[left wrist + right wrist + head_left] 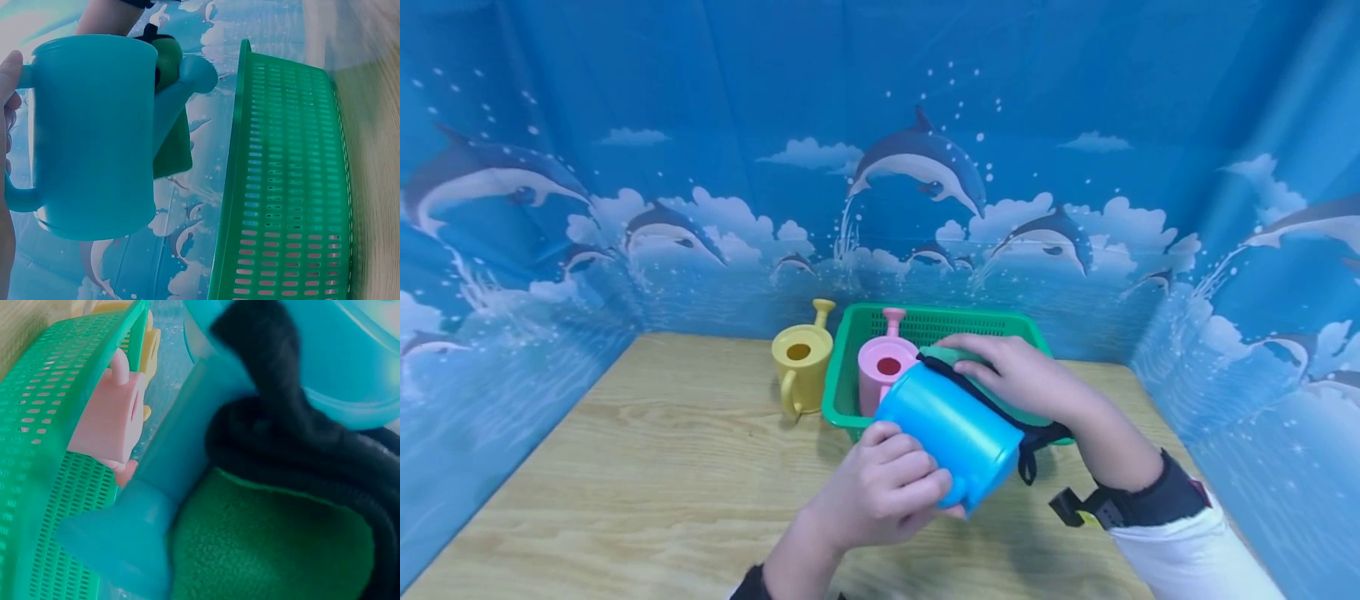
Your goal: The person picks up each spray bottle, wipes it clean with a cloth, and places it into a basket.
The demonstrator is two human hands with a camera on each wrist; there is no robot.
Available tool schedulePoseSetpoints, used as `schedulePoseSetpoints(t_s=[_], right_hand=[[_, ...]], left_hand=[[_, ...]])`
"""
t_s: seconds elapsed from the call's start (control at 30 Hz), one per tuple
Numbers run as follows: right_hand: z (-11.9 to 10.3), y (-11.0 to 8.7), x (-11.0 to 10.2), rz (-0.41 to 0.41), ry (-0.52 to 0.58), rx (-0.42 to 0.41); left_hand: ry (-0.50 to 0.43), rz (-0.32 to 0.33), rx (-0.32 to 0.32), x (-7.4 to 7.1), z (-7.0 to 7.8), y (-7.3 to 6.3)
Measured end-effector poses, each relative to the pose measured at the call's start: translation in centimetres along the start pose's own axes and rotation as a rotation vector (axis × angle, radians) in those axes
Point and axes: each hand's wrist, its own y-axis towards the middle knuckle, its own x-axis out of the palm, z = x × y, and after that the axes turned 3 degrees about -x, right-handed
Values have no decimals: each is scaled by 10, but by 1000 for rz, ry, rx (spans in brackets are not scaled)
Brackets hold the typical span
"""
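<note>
A blue watering can (951, 425) is tipped over in front of the basket, its handle gripped by my left hand (891, 487). In the left wrist view its spout (178, 97) points away from that hand. My right hand (1018, 375) holds a fuzzy green cleaning pad (269, 544) with black edging and a black loop against the can's spout side. Part of that hand's grip is hidden behind the pad and can. A pink watering can (886, 367) stands in the green basket (833, 392). Left of the basket, a yellow watering can (805, 375) stands upright on the table.
The wooden table (625, 467) is enclosed by a blue curtain (722, 125) printed with dolphins, at the back and both sides. The basket stands near the back edge. A wrist camera (1093, 507) sits on the right forearm.
</note>
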Motion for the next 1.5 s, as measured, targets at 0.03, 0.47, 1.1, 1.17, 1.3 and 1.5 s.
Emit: schedulePoseSetpoints(t_s=[0.03, 0.47, 1.1, 1.17, 1.3, 1.5], right_hand=[[0, -1, 0, -7, 1, 0], [1, -26, 0, -4, -42, 52], [3, -13, 6, 56, 66, 39], [2, -11, 7, 89, 85, 45], [8, -9, 11, 137, 136, 69], [14, -11, 13, 193, 181, 103]], left_hand=[[0, 4, 0, 0, -1, 0], [19, 75, -37, -3, -14, -3], [3, 19, 73, 0, 2, 3], [5, 23, 80, 1, 2, 4], [3, 17, 94, 2, 1, 4], [-14, 16, 90, 6, 1, 2]])
